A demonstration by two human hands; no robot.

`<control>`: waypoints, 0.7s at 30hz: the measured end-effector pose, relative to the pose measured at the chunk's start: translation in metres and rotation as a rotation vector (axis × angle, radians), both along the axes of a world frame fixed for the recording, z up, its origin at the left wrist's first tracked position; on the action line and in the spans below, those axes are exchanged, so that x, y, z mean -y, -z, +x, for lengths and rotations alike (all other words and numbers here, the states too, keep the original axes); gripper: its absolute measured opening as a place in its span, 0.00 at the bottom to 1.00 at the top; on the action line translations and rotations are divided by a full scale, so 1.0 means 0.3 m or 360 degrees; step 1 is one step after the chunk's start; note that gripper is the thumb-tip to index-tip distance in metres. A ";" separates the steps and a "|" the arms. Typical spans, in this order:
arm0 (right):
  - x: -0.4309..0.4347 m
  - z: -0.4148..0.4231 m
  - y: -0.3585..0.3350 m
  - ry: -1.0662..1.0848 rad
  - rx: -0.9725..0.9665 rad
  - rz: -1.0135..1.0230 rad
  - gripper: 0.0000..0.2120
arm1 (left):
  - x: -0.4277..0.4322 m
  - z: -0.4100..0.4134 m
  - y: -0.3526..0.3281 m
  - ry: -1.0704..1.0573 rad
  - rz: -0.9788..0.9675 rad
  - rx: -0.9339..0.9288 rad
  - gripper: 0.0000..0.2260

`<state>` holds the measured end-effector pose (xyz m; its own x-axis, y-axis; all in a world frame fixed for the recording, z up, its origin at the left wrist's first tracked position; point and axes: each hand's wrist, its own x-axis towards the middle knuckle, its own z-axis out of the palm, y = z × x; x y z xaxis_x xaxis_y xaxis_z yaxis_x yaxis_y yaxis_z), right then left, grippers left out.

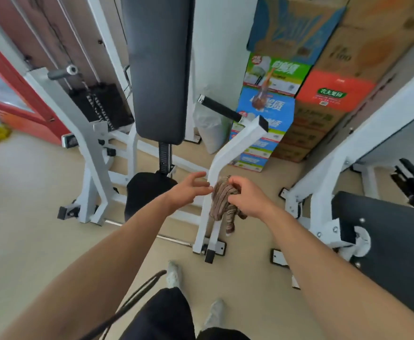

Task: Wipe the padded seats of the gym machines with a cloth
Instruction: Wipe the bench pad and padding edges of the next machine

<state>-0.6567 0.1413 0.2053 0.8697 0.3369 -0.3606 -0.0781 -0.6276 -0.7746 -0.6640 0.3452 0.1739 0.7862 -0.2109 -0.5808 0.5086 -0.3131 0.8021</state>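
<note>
Legs: black trousers (162, 315) and pale shoes (174, 273) at the near edge of view, on a beige floor (24, 217), short of the white machine arm.
Strap: thin dark cord (137, 293) hanging near the left leg.
Right hand (246, 197): grip closed on a bunched striped brown cloth (222, 200), just right of the white machine arm (223, 153); cloth tail hanging down beside the arm's lower post.
Left hand (188, 190): grip open and empty, fingers spread, fingertips reaching toward the cloth, just left of the white machine arm.
Seat: black padded seat (144, 190) left of the white machine arm, partly hidden by the left forearm; not touched by the cloth.
Second machine: black pad (382, 231) on a white frame, well right of the arm.
Backrest: long black padded backrest (159, 69) rising beyond the seat.
Handle: black grip bar (220, 107) projecting from the top end of the white machine arm.
Weight stack: dark plates (103, 106) behind and left of the backrest.
Boxes: stacked printed cartons (299, 82) against the wall, behind and right of the arm.
</note>
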 end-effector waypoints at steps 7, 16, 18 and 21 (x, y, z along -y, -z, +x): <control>0.252 -0.241 -0.195 0.0228 0.0088 0.0166 0.12 | 0.257 -0.070 -0.192 0.0459 0.0141 0.0268 0.20; 0.488 -0.597 -0.272 0.0830 -0.0125 0.0309 0.02 | 0.577 -0.210 -0.313 0.0588 -0.0062 0.0666 0.11; 0.543 -0.672 -0.262 0.0962 -0.0226 0.0285 0.04 | 0.657 -0.272 -0.342 0.0685 -0.0063 0.0792 0.12; 0.628 -0.796 -0.277 0.1182 -0.0170 0.0273 0.13 | 0.795 -0.383 -0.383 0.0918 -0.0056 0.0927 0.13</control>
